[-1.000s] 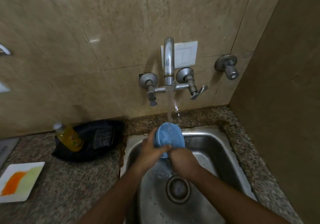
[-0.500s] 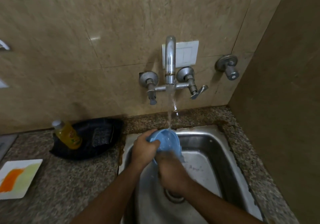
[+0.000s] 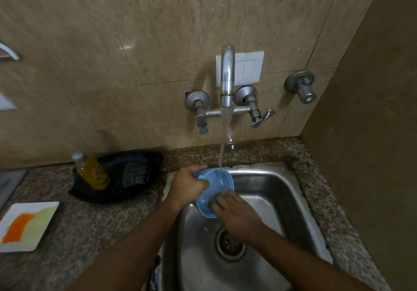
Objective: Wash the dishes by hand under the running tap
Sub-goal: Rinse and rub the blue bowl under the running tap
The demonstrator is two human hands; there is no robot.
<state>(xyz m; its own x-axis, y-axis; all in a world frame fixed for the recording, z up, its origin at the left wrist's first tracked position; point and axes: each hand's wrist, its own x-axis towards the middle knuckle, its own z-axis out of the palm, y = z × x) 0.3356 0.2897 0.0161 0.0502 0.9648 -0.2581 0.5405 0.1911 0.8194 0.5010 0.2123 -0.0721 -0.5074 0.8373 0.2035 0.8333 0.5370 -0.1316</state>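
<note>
A small blue plastic bowl [image 3: 212, 184] is held over the steel sink [image 3: 270, 189], tilted with its opening facing me. My left hand [image 3: 187, 186] grips its left rim. The fingers of my right hand [image 3: 234, 214] reach into the bowl and press on its inner wall; whether they hold a scrubber I cannot tell. Water runs from the wall tap [image 3: 226, 76] in a thin stream [image 3: 223, 142] that lands on the bowl's far rim.
A black tray [image 3: 117, 191] on the granite counter [image 3: 90, 234] left of the sink holds a yellow dish-soap bottle [image 3: 91, 171] and a dark scrub pad [image 3: 135, 173]. A white square plate [image 3: 24, 225] with orange and green smears lies at the far left. The drain [image 3: 230, 244] is below my right hand.
The bowl has turned from bottom-up under the stream to opening towards me. My right hand has moved from under it to inside it.
</note>
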